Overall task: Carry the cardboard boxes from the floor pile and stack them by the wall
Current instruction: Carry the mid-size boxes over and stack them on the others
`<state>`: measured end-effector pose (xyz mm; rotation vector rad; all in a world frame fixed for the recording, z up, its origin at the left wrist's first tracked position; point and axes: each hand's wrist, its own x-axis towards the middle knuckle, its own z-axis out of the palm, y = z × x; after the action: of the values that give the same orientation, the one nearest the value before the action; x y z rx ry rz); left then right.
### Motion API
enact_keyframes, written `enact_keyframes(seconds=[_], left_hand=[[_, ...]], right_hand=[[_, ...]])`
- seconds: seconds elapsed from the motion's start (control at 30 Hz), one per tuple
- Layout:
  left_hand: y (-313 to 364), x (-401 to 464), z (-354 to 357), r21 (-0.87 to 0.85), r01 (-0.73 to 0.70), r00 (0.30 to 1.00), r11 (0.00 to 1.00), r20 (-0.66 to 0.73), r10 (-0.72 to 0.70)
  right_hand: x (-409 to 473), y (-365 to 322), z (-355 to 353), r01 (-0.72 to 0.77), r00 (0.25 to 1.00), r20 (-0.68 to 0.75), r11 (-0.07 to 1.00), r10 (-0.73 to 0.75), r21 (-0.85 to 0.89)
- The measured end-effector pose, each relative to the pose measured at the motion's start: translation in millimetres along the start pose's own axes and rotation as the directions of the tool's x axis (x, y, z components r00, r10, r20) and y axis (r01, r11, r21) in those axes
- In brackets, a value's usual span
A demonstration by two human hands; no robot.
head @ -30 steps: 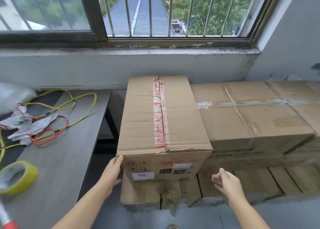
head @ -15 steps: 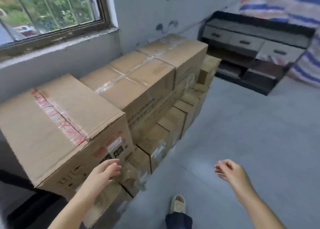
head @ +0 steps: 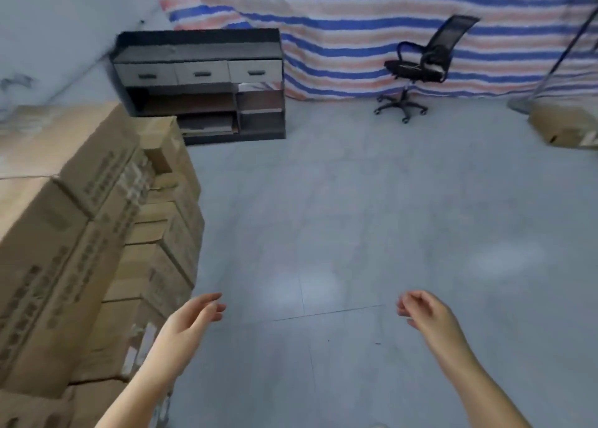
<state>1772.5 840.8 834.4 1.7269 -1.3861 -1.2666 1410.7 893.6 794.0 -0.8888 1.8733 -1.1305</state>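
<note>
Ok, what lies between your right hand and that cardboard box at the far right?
Only bare grey floor in the head view. Nothing stands between the right hand, which holds nothing, and the cardboard box at the far right.

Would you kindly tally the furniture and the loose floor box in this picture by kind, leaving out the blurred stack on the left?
Office chair: 1
Shelf unit with drawers: 1
Drawers in the shelf unit: 3
Cardboard box alone on the floor at far right: 1
Total: 6
</note>
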Motion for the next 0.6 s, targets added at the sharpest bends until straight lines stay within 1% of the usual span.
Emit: enact_keyframes(seconds=[0.17, 0.3, 0.4, 0.47, 0.6], left_hand=[[56, 20, 119, -0.03, -0.057, 0.992, 0.998, 0.112, 0.06], [100, 32, 211, -0.048, -0.106, 0.971, 0.993, 0.212, 0.114], [136, 42, 274, -0.032, -0.143, 0.942, 0.989, 0.303, 0.146], [151, 47, 295, -0.028, -0.154, 0.926, 0.988, 0.344, 0.154], [185, 74, 368, 0.038, -0.205, 0.872, 0.978, 0.461, 0.165]], right_hand=[[24, 24, -110, -0.043, 0.992, -0.114, 0.998, 0.048, 0.052], [52, 43, -190, -0.075, 0.973, -0.212, 0.993, 0.092, 0.088], [65, 58, -245, -0.082, 0.943, -0.31, 0.987, 0.122, 0.138], [67, 63, -263, -0.092, 0.93, -0.339, 0.984, 0.14, 0.155], [75, 89, -314, -0.136, 0.863, -0.451, 0.965, 0.227, 0.224]])
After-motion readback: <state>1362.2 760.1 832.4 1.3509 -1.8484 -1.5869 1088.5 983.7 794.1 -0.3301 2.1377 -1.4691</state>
